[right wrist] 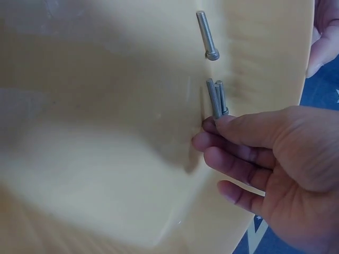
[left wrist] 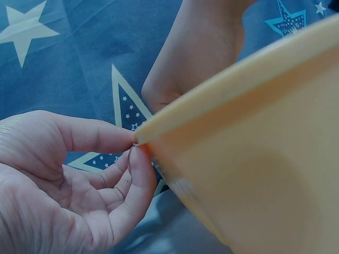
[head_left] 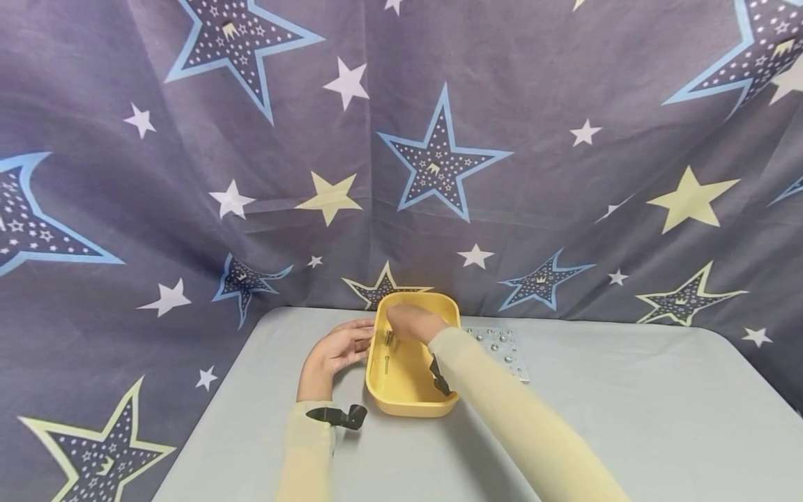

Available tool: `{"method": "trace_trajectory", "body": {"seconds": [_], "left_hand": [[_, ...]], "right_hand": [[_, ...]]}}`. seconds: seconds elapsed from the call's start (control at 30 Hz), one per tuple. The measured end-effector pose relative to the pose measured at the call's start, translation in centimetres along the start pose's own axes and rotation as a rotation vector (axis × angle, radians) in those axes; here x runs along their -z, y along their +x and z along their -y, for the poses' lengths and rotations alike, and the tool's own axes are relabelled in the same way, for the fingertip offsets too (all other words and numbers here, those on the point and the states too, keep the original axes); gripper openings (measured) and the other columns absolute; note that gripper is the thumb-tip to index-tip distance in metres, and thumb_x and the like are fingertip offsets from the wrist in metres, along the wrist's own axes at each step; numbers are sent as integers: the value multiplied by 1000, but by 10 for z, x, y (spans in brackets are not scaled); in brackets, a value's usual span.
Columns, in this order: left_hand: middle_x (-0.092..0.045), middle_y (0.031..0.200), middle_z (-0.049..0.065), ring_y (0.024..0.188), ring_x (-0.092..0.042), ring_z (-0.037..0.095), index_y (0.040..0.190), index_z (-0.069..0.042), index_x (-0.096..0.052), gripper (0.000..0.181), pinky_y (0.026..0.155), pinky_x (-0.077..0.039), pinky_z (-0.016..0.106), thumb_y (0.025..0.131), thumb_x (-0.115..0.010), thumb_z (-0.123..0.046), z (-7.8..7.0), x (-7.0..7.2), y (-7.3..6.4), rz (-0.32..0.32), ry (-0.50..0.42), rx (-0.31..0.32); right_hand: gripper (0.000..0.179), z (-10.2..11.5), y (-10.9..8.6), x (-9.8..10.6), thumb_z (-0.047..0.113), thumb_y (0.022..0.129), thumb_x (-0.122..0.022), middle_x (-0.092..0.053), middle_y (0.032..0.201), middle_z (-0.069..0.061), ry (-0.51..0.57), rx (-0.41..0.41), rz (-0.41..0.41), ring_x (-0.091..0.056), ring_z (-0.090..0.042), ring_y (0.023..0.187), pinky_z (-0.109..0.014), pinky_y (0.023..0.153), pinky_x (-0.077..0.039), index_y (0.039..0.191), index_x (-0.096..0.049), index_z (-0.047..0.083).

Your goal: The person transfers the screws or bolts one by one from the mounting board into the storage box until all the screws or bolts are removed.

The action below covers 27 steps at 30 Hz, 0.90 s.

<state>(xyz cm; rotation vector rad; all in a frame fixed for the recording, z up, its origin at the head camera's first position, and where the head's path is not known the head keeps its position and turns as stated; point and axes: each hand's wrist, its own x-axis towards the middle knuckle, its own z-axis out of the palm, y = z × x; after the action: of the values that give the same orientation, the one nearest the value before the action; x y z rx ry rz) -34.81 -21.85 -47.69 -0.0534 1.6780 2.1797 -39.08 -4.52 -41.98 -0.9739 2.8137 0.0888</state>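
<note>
A yellow plastic bin (head_left: 410, 410) stands on the table, with its rim up. My left hand (head_left: 339, 347) is at the bin's left side; in the left wrist view its thumb and index finger pinch the rim (left wrist: 212, 92). My right hand (head_left: 415, 323) reaches inside the far end of the bin. In the right wrist view, its thumb and fingertips pinch a metal socket-head bolt (right wrist: 213, 95), whose head is hidden by the fingers. Right beside this bolt is at least one more bolt (right wrist: 222, 95). Another bolt (right wrist: 206, 34) lies apart on the bin's floor.
Right of the bin, partly behind my right forearm, lies a metal plate (head_left: 518, 362) with several round studs or holes. A grey cloth (head_left: 627, 418) covers the table. Behind it hangs a star-patterned curtain (head_left: 533, 174). Black straps (head_left: 339, 417) circle both wrists.
</note>
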Motion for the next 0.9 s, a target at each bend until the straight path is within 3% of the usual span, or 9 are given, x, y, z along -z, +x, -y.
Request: {"method": "trace_trajectory", "body": {"seconds": [0.33, 0.57, 0.9], "left_hand": [[-71, 101, -1, 89, -67, 8, 151, 8, -34, 52, 79, -57, 22, 104, -51, -4, 1, 0, -1, -3, 20, -4], [-71, 101, -1, 89, -68, 9, 152, 7, -34, 53, 79, -58, 23, 103, -52, -4, 0, 0, 0, -16, 13, 8], [-72, 100, -2, 89, -68, 8, 152, 7, -33, 53, 79, -58, 23, 104, -52, -4, 0, -1, 0, -11, 14, 8]], "right_hand": [[22, 1, 2, -2, -5, 86, -64, -62, 77, -4, 46, -22, -4, -51, -14, 67, -24, 62, -46, 74, -57, 13], [21, -1, 3, -4, -4, 86, -65, -66, 83, -6, 66, -30, -27, -52, -16, 70, -26, 65, -46, 76, -57, 12], [25, -3, 3, -3, -7, 84, -63, -55, 73, -3, 115, -50, -27, -49, -16, 66, -25, 62, -44, 73, -51, 12]]}}
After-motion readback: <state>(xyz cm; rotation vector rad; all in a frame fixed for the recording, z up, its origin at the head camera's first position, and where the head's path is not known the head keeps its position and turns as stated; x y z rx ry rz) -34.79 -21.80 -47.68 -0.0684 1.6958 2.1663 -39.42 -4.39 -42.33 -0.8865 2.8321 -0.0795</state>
